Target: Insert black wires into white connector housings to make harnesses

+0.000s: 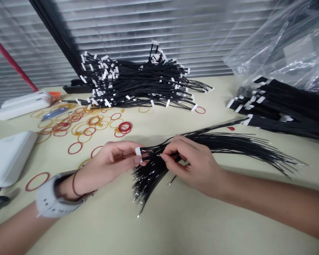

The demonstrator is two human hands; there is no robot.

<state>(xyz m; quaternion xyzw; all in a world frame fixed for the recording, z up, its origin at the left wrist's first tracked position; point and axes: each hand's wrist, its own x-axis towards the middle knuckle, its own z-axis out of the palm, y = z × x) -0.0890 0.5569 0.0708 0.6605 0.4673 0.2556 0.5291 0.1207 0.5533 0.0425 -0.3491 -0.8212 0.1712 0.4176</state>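
Between thumb and fingers, my left hand (117, 159) pinches a small white connector (138, 155) with black wires running from it. Just right of it, my right hand (192, 163) pinches a single black wire (160, 156) near its shiny metal tip. Beneath both hands lies a loose bundle of black wires (236, 143). Its crimped metal ends (143, 180) fan out below my left fingertips, and the other ends spread toward the right. The right hand covers the bundle's middle.
A big pile of black cables (143, 81) with white connectors lies at the back. Red and yellow rubber bands (94, 121) are scattered at left, beside white devices (10, 159). More cables (295, 106) and a clear plastic bag (276, 53) occupy the right.
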